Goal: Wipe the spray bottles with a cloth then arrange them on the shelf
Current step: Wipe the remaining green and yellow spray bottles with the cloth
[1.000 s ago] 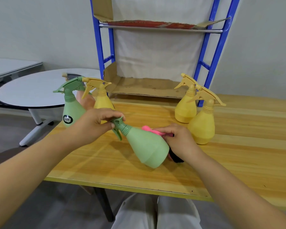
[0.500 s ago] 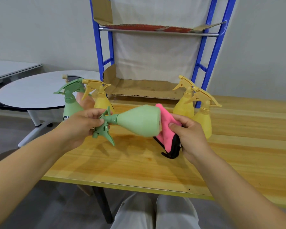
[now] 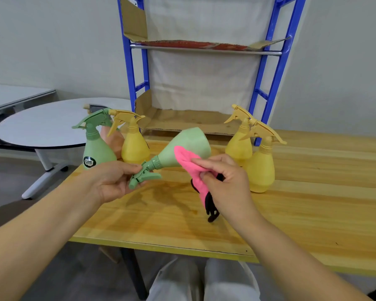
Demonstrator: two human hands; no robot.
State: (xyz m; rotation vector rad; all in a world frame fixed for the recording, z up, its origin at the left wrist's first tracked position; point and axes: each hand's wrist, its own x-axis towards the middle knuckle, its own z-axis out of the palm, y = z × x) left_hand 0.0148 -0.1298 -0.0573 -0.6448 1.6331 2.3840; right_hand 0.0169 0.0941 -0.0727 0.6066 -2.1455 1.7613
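Held bottle [image 3: 187,146], green, base tilted up above the table [image 3: 313,203], is gripped at its sprayer by the left hand [image 3: 115,183]. A pink cloth [image 3: 189,164] is pinched against it by the right hand [image 3: 226,181]. On the standing green bottle [image 3: 97,148], far left, a round dark label is borne, its writing illegible.

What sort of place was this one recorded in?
Probably a plain office or workroom: a wooden worktable, a blue metal shelf rack lined with cardboard, a round white table beside.

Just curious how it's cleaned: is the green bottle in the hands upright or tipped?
Tipped. The bottle slants, base raised, nozzle end low in the left hand. The right hand holds a pink cloth against it.
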